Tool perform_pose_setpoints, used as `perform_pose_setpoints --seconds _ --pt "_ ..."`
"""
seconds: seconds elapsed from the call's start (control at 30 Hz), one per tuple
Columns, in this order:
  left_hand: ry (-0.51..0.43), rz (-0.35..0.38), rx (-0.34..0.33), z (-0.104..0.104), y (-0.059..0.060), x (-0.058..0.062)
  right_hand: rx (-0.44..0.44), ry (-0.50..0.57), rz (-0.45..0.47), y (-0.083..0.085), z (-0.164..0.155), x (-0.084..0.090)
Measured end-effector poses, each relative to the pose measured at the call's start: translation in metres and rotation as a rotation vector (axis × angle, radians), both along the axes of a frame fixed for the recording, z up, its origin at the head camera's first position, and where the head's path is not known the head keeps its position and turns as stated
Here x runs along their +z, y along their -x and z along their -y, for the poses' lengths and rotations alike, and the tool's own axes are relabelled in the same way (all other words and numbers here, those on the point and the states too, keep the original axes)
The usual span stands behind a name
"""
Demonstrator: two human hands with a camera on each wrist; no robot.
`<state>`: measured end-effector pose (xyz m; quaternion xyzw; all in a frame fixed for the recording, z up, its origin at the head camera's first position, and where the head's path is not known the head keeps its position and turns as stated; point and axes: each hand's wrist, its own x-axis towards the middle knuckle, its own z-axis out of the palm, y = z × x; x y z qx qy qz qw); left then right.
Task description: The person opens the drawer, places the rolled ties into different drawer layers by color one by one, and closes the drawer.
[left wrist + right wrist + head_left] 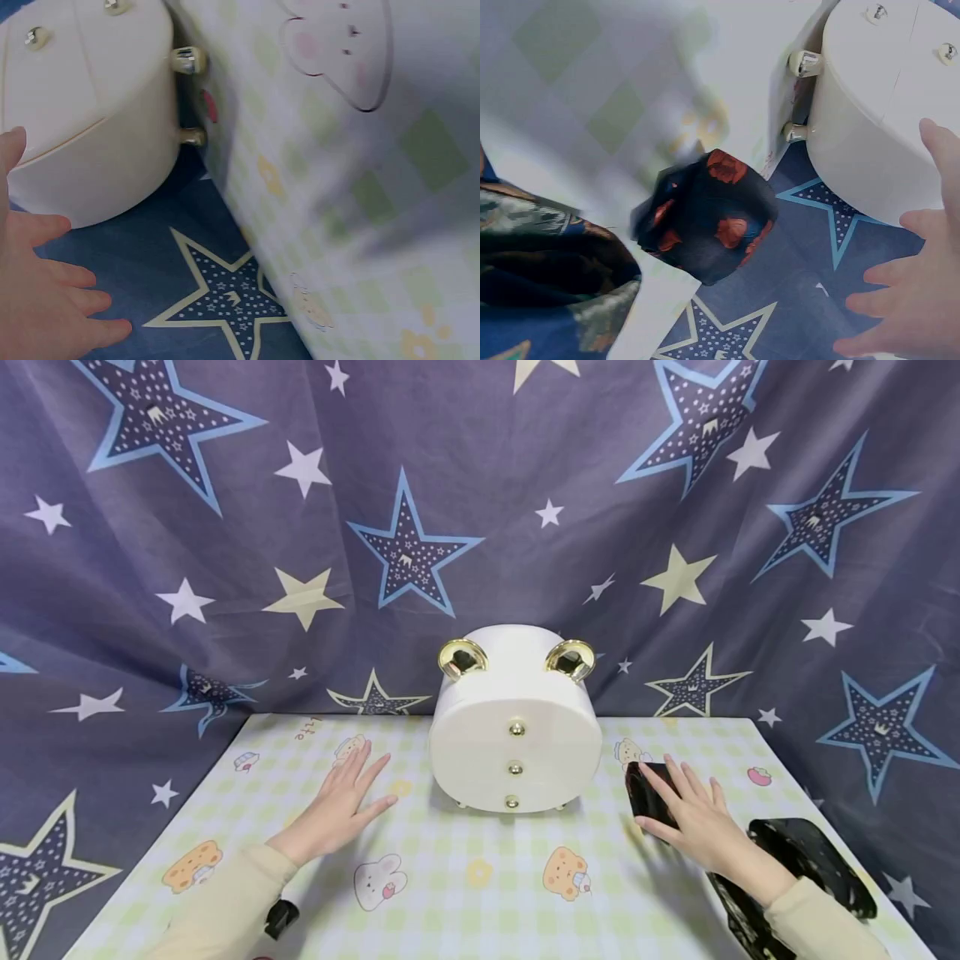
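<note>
A white round box [513, 735] with two gold ears and three gold knobs down its front stands in the middle of a checked mat [465, 893]. My left hand [341, 802] lies flat on the mat to the left of the box, fingers spread and holding nothing. My right hand [693, 814] is at the box's right, its straight fingers lying over a small dark folded cloth [639, 802]. In the right wrist view that cloth [705, 217] shows red flowers and sits beside my open fingers [900, 300]. The left wrist view shows my fingers [45, 300] close to the box [82, 112].
A larger dark patterned cloth bundle [806, 856] lies at the mat's right edge, under my right forearm. A star-printed blue curtain [405, 543] hangs behind and around the table. The mat carries cartoon animal prints [566, 872].
</note>
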<state>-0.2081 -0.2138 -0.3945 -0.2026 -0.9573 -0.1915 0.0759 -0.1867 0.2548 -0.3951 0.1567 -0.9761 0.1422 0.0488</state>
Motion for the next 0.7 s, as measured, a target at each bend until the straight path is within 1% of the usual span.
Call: perform_pose_setpoints --seconds 0.2,0.33,0.47,0.7 --pt "-0.076 0.014 -0.011 -0.004 0.006 0.015 0.029 0.034 -0.016 -0.002 0.007 0.007" --pt "-0.098 0.03 -0.02 -0.006 0.011 0.023 0.052 0.041 -0.028 -0.003 0.011 0.012" --pt "-0.12 0.033 -0.029 -0.007 0.015 0.028 0.074 0.048 -0.04 -0.004 0.013 0.016" --pt "-0.223 0.063 -0.023 -0.009 0.023 0.032 0.081 0.058 -0.073 -0.005 0.017 0.024"
